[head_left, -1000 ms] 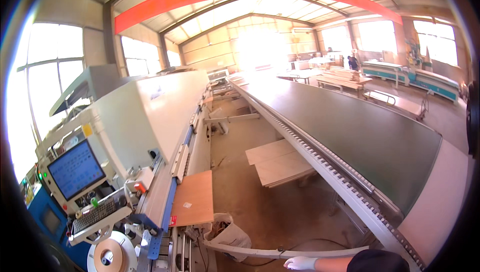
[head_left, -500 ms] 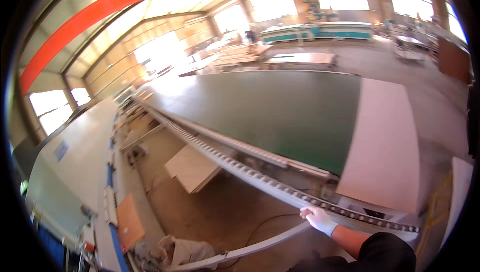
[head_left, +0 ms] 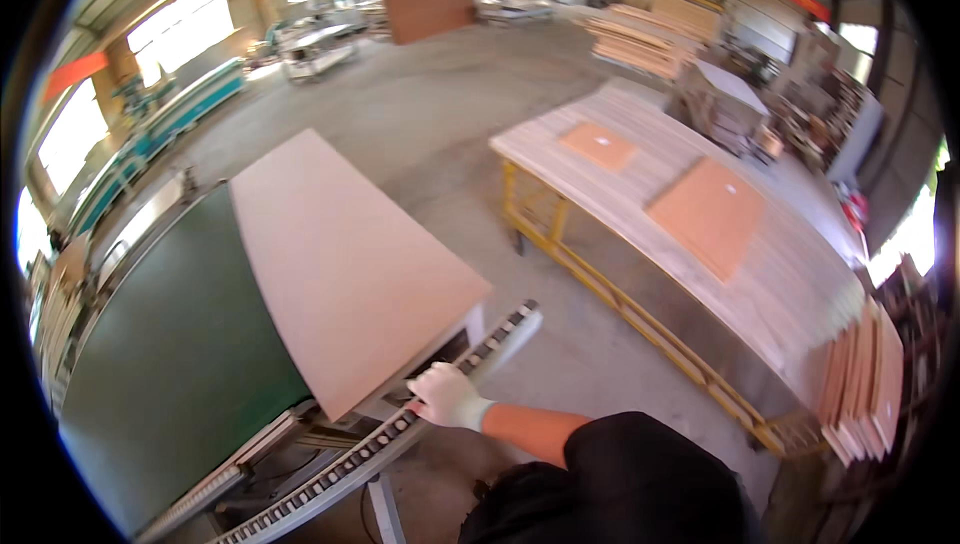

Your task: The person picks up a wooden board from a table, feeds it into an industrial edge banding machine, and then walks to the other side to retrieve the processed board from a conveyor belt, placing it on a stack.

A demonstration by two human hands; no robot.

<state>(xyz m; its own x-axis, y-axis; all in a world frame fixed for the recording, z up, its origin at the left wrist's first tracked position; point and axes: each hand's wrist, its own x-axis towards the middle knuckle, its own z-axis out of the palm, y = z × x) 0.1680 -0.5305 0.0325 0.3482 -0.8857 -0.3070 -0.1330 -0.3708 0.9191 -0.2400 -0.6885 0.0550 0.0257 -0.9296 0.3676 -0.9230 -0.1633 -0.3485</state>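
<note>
My right hand, in a whitish glove, lies on the roller rail, its fingers curled over the row of small rollers. The bare forearm and black sleeve reach in from the lower right. Just beyond the hand, a pale pinkish board borders the dark green conveyor belt, which fills the left side. My left hand is out of sight.
A yellow-framed table on the right carries two orange-brown panels. Several boards stand on edge at its near corner. Farther back are a stack of planks, a brown panel and a teal machine.
My view has swung right, bringing the yellow-framed table in and moving the green belt to the left. The right hand is still on the roller rail.
</note>
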